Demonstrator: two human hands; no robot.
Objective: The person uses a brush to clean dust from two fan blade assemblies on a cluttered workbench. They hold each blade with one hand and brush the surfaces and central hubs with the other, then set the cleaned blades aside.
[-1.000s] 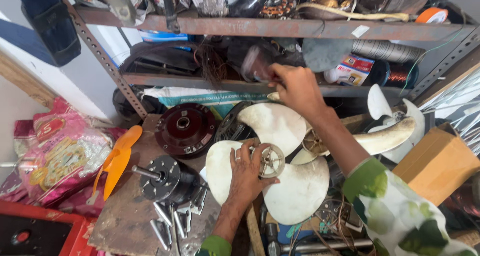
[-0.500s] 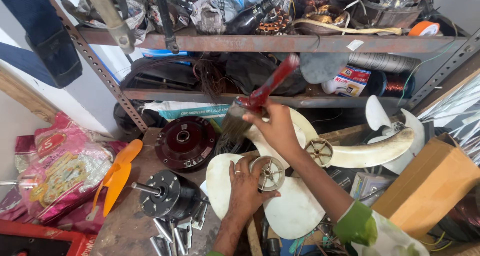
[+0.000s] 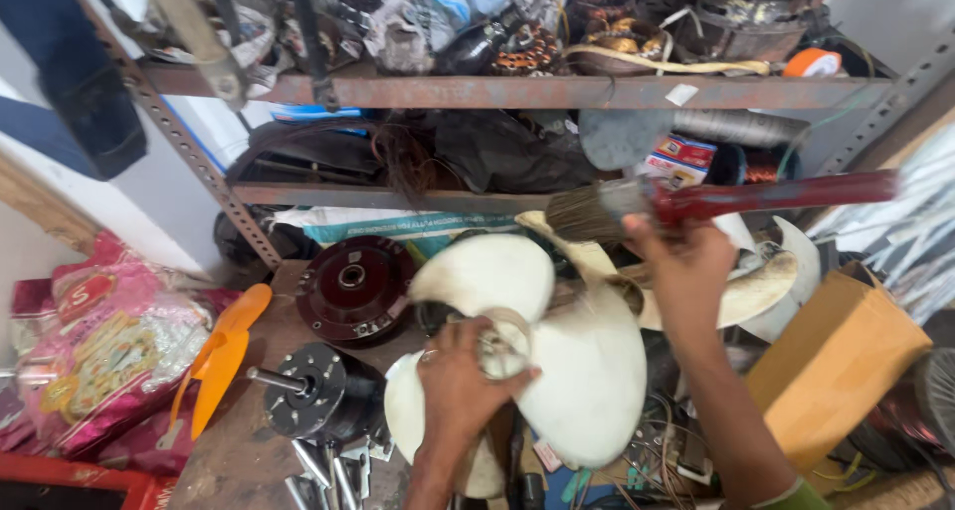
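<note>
Shelves [image 3: 517, 92]: rusty metal rack across 12 o'clock; upper shelf piled with motor windings, wire and tape rolls; lower shelf holds dark cloth and a small printed box.
Counter [image 3: 239, 450]: worn brown top, crowded; bare patch only at 7 o'clock.
Fan [image 3: 577, 371]: cream three-blade fan at centre, lying over the clutter; its hub sits under the left hand. A second cream fan [image 3: 766, 281] lies behind it at 2 o'clock, just beside.
Box [image 3: 831, 371]: tan carton at 4 o'clock, tilted, close to the right forearm.
Bags [image 3: 90, 361]: pink printed bags at 9 o'clock, off the counter edge.
Cover [image 3: 353, 286]: dark red round motor cover at 10 o'clock of the fan, near one blade.
Motor [image 3: 313, 391]: black motor with its shaft pointing to 9 o'clock, just beside the fan; loose bolts below it.
Orange blade [image 3: 224, 356]: plastic, between motor and bags.
Brush [image 3: 716, 204]: red handle, bristles pointing to 9 o'clock, raised above the fan, not touching it.
Left hand [image 3: 463, 391]: grip closed over the hub, pinning the fan.
Right hand [image 3: 686, 261]: grip wrapped around the brush near the ferrule.
Method note: judged best to keep the hub pinned so the blades cannot spin, and to stroke from hub out to blade tip.
Obstructions: second fan and shelf edge crowd the brush at 1 o'clock; wires under the fan at 5 o'clock could snag.
</note>
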